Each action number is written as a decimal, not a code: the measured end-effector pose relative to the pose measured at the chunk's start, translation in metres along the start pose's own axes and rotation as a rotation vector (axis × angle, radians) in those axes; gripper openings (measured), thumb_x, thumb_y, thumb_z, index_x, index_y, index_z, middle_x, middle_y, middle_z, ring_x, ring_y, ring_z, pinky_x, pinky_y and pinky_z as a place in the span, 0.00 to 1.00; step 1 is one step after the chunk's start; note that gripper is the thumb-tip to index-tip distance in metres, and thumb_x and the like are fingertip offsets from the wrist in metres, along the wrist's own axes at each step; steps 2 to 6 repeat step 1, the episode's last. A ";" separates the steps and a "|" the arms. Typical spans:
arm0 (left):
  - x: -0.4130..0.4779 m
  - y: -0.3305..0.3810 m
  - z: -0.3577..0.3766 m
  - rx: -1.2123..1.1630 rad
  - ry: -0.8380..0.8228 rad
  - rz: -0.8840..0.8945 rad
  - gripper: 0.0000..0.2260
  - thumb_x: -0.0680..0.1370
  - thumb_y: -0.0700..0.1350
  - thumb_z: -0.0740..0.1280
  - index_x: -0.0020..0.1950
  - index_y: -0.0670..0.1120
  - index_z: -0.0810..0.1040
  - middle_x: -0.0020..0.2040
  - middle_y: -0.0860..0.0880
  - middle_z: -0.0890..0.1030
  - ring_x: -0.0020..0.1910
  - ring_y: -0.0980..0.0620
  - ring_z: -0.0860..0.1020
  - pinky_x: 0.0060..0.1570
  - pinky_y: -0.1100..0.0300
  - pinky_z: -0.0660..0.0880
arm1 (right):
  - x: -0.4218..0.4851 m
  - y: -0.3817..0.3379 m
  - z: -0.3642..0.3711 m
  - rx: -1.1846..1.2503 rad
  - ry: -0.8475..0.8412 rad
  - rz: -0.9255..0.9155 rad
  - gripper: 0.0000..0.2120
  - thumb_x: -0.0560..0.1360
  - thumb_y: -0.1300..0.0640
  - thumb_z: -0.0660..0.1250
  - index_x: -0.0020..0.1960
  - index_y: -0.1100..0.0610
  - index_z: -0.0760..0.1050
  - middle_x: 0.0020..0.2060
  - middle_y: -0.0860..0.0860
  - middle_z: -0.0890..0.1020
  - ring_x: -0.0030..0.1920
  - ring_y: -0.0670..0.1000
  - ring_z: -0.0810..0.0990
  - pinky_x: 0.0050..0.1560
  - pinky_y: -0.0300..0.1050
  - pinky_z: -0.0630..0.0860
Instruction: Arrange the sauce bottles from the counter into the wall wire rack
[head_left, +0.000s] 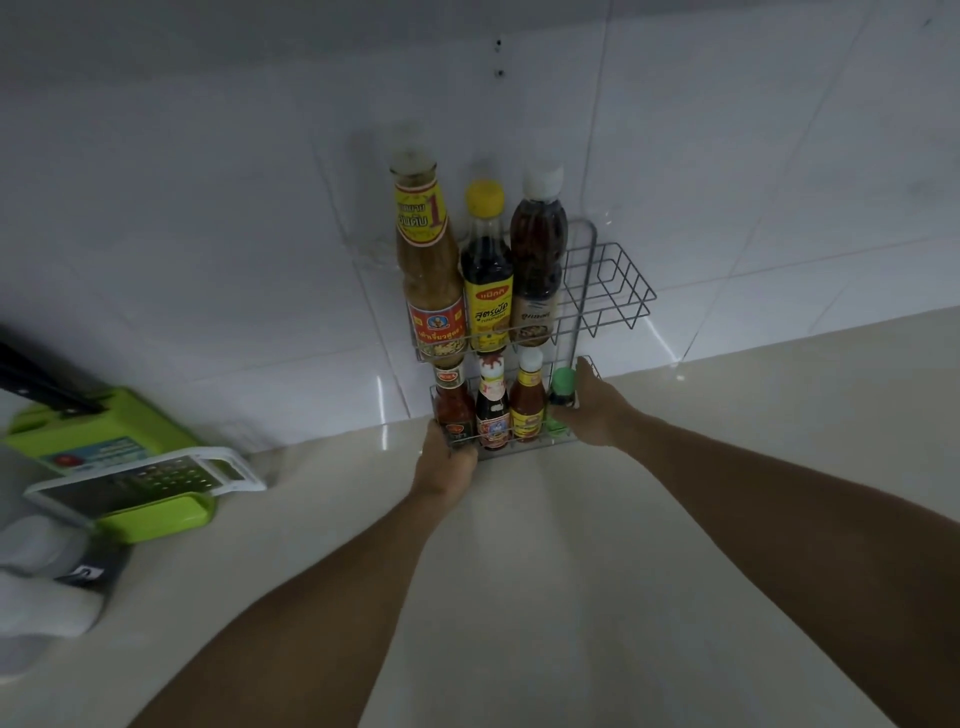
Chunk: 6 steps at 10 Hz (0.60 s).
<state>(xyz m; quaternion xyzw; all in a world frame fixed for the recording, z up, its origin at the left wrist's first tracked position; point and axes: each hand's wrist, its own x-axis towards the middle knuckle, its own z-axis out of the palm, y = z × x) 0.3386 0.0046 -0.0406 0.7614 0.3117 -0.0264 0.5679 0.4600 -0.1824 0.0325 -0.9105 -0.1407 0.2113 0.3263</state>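
Observation:
A two-tier wire rack (608, 283) hangs on the white tiled wall. Its upper shelf holds three tall bottles: a tan sauce bottle (428, 270), a dark bottle with a yellow cap (485, 275) and a brown bottle with a white cap (537, 249). The lower shelf holds a red sauce bottle (453, 408), a dark bottle with a red-white neck (492, 408), an orange sauce bottle (527, 405) and a small green-capped bottle (562, 395). My left hand (447, 462) grips the rack's lower left front corner. My right hand (597, 408) wraps the green-capped bottle at the right end.
The pale counter (519, 597) stretches below the rack. At the left lie a green and white grater set (140, 483), a green box (88, 431) with a dark knife handle, and white cloth (41, 587). The upper shelf's right part holds nothing.

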 end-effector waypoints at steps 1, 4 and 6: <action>-0.008 0.018 -0.013 0.207 -0.020 -0.015 0.25 0.71 0.57 0.63 0.69 0.58 0.65 0.67 0.43 0.75 0.68 0.35 0.72 0.68 0.40 0.68 | -0.019 -0.013 -0.007 -0.011 0.055 0.011 0.33 0.78 0.53 0.67 0.75 0.62 0.55 0.66 0.63 0.73 0.60 0.62 0.75 0.53 0.49 0.74; -0.008 0.018 -0.013 0.207 -0.020 -0.015 0.25 0.71 0.57 0.63 0.69 0.58 0.65 0.67 0.43 0.75 0.68 0.35 0.72 0.68 0.40 0.68 | -0.019 -0.013 -0.007 -0.011 0.055 0.011 0.33 0.78 0.53 0.67 0.75 0.62 0.55 0.66 0.63 0.73 0.60 0.62 0.75 0.53 0.49 0.74; -0.008 0.018 -0.013 0.207 -0.020 -0.015 0.25 0.71 0.57 0.63 0.69 0.58 0.65 0.67 0.43 0.75 0.68 0.35 0.72 0.68 0.40 0.68 | -0.019 -0.013 -0.007 -0.011 0.055 0.011 0.33 0.78 0.53 0.67 0.75 0.62 0.55 0.66 0.63 0.73 0.60 0.62 0.75 0.53 0.49 0.74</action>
